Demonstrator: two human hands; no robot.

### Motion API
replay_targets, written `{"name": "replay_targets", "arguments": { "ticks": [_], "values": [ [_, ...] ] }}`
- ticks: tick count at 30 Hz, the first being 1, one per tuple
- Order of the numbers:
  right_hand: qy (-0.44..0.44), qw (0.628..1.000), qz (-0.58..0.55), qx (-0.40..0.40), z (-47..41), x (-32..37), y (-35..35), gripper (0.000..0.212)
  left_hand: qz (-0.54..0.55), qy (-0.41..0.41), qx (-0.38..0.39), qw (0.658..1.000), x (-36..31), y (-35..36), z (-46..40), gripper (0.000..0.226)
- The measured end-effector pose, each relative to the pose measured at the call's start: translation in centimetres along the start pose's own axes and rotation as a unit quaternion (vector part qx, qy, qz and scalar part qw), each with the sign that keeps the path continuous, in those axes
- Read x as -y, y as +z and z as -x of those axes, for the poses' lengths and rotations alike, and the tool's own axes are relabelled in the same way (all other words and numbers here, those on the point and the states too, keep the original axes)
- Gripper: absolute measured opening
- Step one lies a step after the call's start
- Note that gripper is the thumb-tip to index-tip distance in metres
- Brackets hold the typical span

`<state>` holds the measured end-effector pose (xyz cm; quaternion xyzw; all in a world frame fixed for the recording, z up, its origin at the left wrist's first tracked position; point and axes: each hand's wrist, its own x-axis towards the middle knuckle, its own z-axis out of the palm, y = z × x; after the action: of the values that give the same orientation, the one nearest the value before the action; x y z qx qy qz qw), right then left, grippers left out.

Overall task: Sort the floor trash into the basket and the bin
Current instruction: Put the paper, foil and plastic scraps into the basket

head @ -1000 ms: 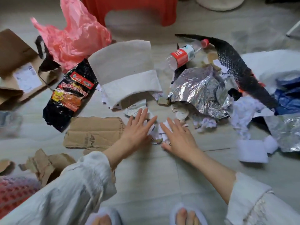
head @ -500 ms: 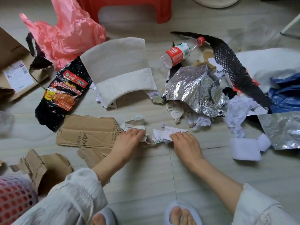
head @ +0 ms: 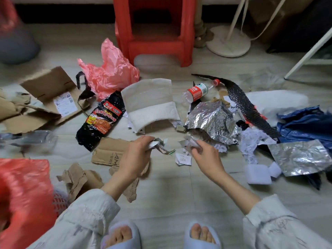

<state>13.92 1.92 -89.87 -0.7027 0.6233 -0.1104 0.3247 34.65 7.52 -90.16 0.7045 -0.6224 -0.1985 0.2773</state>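
Two hands (head: 136, 155) (head: 206, 157), each gripping paper scraps (head: 159, 144) (head: 188, 143).

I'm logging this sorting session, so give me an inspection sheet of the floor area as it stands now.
Surface: pale floor, littered.
Job's things: paper scraps in the left hand, more paper scraps in the right; one printed scrap lies below them. Red basket at lower left, blurred.
Clutter: noodle packet, torn cardboard, pink plastic bag, plastic bottle, crumpled foil, blue bag.
Grippers: left hand and right hand each grip scraps, raised off the floor.
Cables: a pale cord hangs at upper right.
Surroundings: red stool, round white stand base.
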Motion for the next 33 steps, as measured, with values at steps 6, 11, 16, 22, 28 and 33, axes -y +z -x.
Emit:
{"name": "replay_targets", "arguments": {
  "ticks": [6,11,16,22,28,33],
  "values": [
    [-0.118,0.993,-0.004,0.015,3.8,10.0,-4.6,0.011,-0.004,0.015,-0.138,0.990,-2.6,-9.4,3.9,0.021],
    [-0.242,0.969,0.026,0.043,7.6,19.9,-6.4,0.012,-0.041,-0.019,-0.272,0.961,-2.5,-18.6,9.9,0.027],
    [-0.348,0.934,0.030,0.073,12.2,28.4,-2.6,0.019,-0.084,-0.111,-0.342,0.929,1.6,-25.7,16.8,0.022],
    [-0.421,0.892,0.073,0.151,16.4,34.1,5.8,0.007,-0.138,-0.221,-0.325,0.909,7.6,-28.1,24.1,0.019],
    [-0.419,0.867,0.096,0.251,17.0,36.1,10.7,0.009,-0.163,-0.332,-0.150,0.917,11.9,-26.7,25.9,0.040],
    [-0.383,0.841,0.176,0.340,16.9,34.6,10.6,0.065,-0.134,-0.406,0.005,0.904,13.7,-25.5,25.5,0.057]
  ]
}}
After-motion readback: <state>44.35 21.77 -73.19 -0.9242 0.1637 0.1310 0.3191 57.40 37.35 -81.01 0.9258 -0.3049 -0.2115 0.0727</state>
